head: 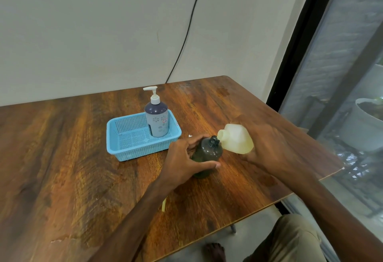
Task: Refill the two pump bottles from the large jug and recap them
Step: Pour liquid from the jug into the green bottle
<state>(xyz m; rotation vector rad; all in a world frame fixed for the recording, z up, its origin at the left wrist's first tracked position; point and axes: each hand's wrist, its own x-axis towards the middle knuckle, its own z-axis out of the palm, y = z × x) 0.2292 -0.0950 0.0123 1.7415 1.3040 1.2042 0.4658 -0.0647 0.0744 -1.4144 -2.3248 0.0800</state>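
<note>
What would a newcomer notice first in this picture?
First, in the middle of the table, the left hand holds a dark bottle without its pump, and the right hand tilts a pale jug, spout close to the bottle's neck. Behind them to the left, a blue basket holds a pump bottle, upright in its far right corner.

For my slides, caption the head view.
Left hand grips the dark bottle; right hand tilts the jug toward its neck.
</note>
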